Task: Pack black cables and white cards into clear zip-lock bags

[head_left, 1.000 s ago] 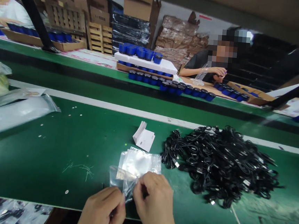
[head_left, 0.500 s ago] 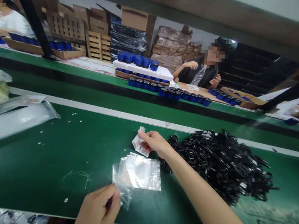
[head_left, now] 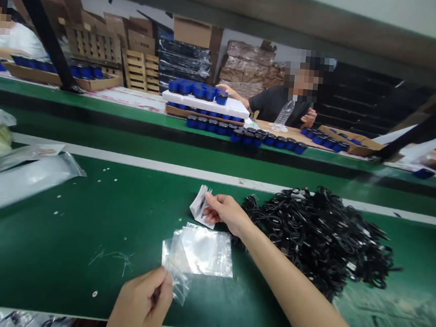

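Observation:
My left hand (head_left: 145,297) is closed, pinching a clear plastic bag (head_left: 179,285) between thumb and finger near the front of the green work surface. Just beyond it lies a stack of clear zip bags (head_left: 210,252), partly overlapped by the held bag. My right hand (head_left: 223,212) has its thumb and fingers closed on the edge of a small stack of folded white paper leaflets (head_left: 199,205), whose upper edges are fanned apart. A large heap of black cables (head_left: 318,233) spreads to the right of my right forearm.
Plastic-wrapped packages (head_left: 21,179) lie at the left. Along the raised far ledge stand blue jars with black lids (head_left: 206,125) and a white foam tray (head_left: 234,105) bearing more. Across it, a co-worker (head_left: 277,100) sits near a clear bottle (head_left: 284,113). Another person (head_left: 13,38) is far left.
My right hand has drawn the edges of the leaflets a little further apart. My left hand keeps its hold on the bag. The co-worker opposite has reached toward the foam tray.

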A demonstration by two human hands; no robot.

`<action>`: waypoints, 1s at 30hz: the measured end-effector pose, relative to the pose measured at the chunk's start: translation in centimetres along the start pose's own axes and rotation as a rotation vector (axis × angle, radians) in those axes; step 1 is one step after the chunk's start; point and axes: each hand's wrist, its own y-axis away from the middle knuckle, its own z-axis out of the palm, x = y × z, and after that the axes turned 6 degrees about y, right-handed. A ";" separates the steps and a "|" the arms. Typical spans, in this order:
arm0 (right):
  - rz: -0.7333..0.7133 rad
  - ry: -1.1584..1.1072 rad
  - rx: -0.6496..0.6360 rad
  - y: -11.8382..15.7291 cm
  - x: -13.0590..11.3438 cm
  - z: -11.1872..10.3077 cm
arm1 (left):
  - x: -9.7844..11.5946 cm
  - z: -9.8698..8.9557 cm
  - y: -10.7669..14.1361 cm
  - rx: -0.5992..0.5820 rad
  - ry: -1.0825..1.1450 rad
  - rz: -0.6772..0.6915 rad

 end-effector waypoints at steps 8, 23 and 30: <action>-0.170 0.223 0.121 -0.3 0.5 -0.3 | 0.1 0.0 -0.2 0.035 -0.012 0.019; -0.074 0.177 0.019 -0.7 -0.9 -1.0 | 0.1 0.1 0.1 0.060 0.033 -0.014; -0.102 0.168 0.046 -1.1 -0.5 -1.5 | -0.1 0.1 0.3 -0.009 0.098 -0.102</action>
